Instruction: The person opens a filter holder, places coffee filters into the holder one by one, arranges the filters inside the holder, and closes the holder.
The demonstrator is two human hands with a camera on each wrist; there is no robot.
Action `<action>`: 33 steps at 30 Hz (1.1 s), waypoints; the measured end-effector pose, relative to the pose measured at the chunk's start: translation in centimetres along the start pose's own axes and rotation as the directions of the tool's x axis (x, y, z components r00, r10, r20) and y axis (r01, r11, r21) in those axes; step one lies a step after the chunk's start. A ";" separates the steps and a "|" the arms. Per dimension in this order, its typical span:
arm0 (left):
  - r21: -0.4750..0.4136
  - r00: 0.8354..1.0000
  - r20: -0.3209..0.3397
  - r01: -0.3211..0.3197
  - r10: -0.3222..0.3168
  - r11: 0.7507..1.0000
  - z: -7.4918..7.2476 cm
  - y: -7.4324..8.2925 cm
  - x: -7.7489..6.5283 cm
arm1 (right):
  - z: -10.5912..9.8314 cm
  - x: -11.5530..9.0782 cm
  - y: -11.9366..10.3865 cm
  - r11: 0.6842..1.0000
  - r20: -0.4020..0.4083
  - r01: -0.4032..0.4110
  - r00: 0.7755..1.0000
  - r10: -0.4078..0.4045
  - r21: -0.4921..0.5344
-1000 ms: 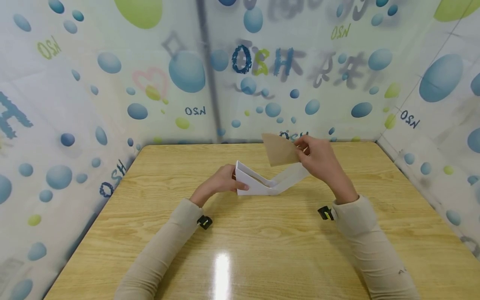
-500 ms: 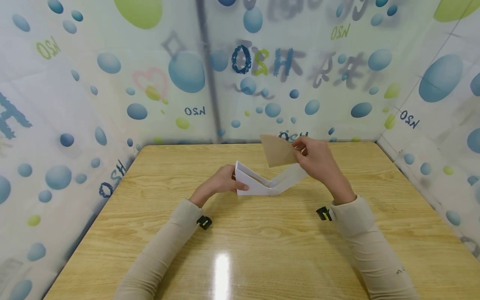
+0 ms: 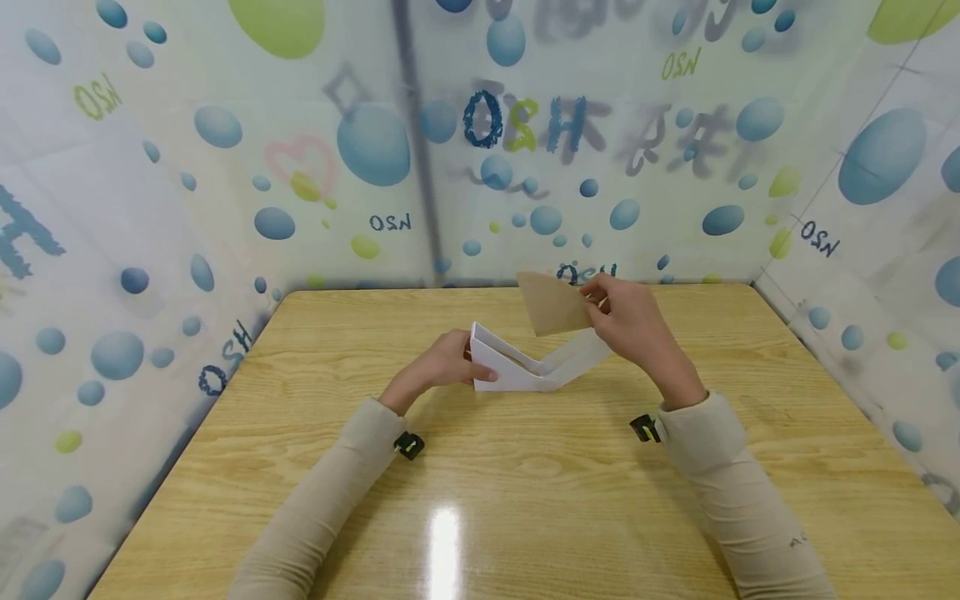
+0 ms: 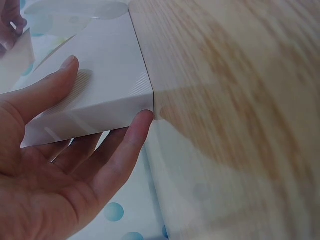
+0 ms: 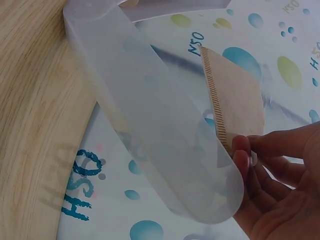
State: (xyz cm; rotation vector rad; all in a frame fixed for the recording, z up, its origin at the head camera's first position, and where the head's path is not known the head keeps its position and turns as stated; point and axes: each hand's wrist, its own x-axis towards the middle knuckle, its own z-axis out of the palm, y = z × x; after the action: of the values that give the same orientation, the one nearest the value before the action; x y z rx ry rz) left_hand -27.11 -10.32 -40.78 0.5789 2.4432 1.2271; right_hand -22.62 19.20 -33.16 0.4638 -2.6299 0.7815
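A white box [image 3: 504,372] stands on the wooden table with its translucent lid [image 3: 579,358] swung open to the right. My left hand [image 3: 447,358] grips the box's left end; in the left wrist view the thumb lies on one face of the box [image 4: 107,60] and the fingers are at its end and far side. Above the lid, my right hand [image 3: 633,321] pinches a brown paper coffee filter [image 3: 553,305] by its right edge. The right wrist view shows the crimped seam of the filter [image 5: 235,97], beside the lid [image 5: 150,110]. What lies inside the box is mostly hidden.
The wooden table [image 3: 525,475] extends around both hands. Printed sheets [image 3: 465,183] with blue and green dots stand behind the table and at both sides. A small black device [image 3: 409,444] sits at the left cuff, another black device [image 3: 645,428] at the right.
My right hand has drifted slightly left and a touch lower, carrying the coffee filter with it. The left hand and the box have stayed in place.
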 end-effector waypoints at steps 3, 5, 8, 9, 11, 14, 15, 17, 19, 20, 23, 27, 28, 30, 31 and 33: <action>-0.001 1.000 -0.002 -0.002 0.002 1.000 0.0 0.0 0.0 | 0.1 0.1 0.0 1.000 0.003 0.003 1.000 -0.003 -0.001; 0.001 1.000 -0.002 -0.004 0.004 1.000 -0.1 -0.1 0.0 | 0.1 0.0 0.0 1.000 0.005 0.006 1.000 -0.006 0.000; 0.004 1.000 0.000 -0.006 0.006 1.000 -0.1 -0.1 0.0 | 0.1 0.0 0.0 1.000 0.008 0.007 1.000 -0.007 0.001; 0.005 1.000 0.001 -0.006 0.006 1.000 -0.1 0.0 0.0 | 0.1 0.0 0.0 1.000 0.008 0.006 1.000 -0.006 0.002; 0.004 1.000 0.001 -0.005 0.005 1.000 -0.1 0.0 -0.1 | 0.2 -0.1 -0.1 1.000 0.009 0.004 1.000 -0.004 0.005; 0.007 1.000 0.001 -0.003 0.003 1.000 -0.1 0.1 -0.1 | 0.3 -0.1 -0.1 1.000 0.011 0.004 1.000 -0.004 0.007; 0.008 1.000 0.002 -0.003 0.003 1.000 -0.1 0.1 -0.1 | 0.3 -0.1 -0.1 1.000 0.011 0.003 1.000 -0.003 0.007; 0.007 1.000 0.003 -0.002 0.002 1.000 -0.1 0.1 -0.1 | 0.3 -0.1 -0.1 1.000 0.013 0.001 1.000 -0.001 0.006; 0.007 1.000 0.003 0.001 -0.001 1.000 0.0 0.1 -0.1 | 0.4 -0.1 -0.1 1.000 0.011 -0.001 1.000 0.001 0.003; 0.006 1.000 0.003 0.001 -0.001 1.000 0.0 0.1 0.0 | 0.4 -0.1 -0.1 1.000 0.010 -0.002 1.000 0.002 0.001; 0.003 1.000 0.004 0.000 0.000 1.000 0.0 0.0 0.0 | 0.4 -0.1 -0.1 1.000 0.005 0.000 1.000 0.000 0.000; 0.001 1.000 0.006 -0.002 0.002 1.000 0.0 -0.1 0.1 | 0.4 -0.1 -0.2 1.000 0.005 0.001 1.000 -0.001 -0.001; 0.001 1.000 0.006 -0.003 0.003 1.000 0.0 -0.1 0.1 | 0.4 -0.1 -0.2 1.000 0.007 0.002 1.000 -0.002 0.000; -0.001 1.000 0.006 -0.003 0.003 1.000 0.0 -0.1 0.1 | 0.4 0.0 -0.3 1.000 0.012 0.001 1.000 -0.001 0.000; -0.001 1.000 0.006 -0.003 0.003 1.000 0.0 -0.1 0.1 | 0.4 0.0 -0.3 1.000 0.014 0.002 1.000 -0.002 -0.001; -0.004 1.000 0.005 -0.002 0.002 1.000 0.0 -0.1 0.1 | 0.5 0.0 -0.3 1.000 0.016 0.005 1.000 -0.005 -0.001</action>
State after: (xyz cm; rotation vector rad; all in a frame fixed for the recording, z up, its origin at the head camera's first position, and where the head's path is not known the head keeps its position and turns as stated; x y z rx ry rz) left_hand -27.20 -10.34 -40.86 0.5826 2.4364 1.2297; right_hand -22.59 18.73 -33.41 0.4777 -2.6433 0.7781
